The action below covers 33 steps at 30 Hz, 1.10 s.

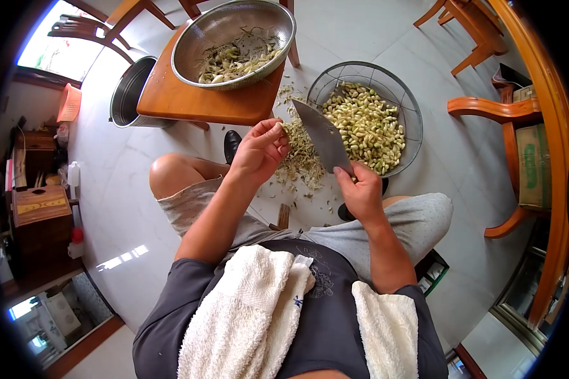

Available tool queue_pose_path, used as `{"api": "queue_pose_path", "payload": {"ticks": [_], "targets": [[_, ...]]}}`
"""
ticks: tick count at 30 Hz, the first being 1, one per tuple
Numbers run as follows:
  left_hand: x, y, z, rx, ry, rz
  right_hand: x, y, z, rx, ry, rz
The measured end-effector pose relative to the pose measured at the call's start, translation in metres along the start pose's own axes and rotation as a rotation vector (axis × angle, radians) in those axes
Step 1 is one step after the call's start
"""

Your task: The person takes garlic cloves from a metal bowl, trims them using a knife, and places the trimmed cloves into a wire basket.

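Observation:
My right hand is closed round the handle of a cleaver, whose broad grey blade points up and away to the left. To the left of the blade, my left hand pinches a small pale bulb between thumb and fingers; most of it is covered. Beyond the cleaver, a round wire basket on the floor holds a heap of trimmed whitish-green bulbs. Loose roots and stem trimmings lie scattered on the floor beneath my hands.
A metal colander with rooty, untrimmed bulbs stands on a wooden stool. Left of it is a metal bucket. Wooden furniture lines the right side. White towels hang over my chest.

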State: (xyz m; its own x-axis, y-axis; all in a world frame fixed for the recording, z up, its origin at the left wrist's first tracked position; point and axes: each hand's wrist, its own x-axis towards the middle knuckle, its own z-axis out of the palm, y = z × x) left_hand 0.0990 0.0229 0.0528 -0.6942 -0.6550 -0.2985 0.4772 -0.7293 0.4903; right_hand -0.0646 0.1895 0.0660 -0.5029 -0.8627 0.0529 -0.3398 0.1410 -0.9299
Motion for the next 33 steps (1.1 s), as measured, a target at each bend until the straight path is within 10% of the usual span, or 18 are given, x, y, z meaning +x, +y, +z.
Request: {"api": "queue_pose_path", "payload": {"ticks": [33], "targets": [[-0.01, -0.031, 0.009, 0.238, -0.051, 0.125, -0.002, -0.007, 0.004, 0.139, 0.002, 0.142]]}}
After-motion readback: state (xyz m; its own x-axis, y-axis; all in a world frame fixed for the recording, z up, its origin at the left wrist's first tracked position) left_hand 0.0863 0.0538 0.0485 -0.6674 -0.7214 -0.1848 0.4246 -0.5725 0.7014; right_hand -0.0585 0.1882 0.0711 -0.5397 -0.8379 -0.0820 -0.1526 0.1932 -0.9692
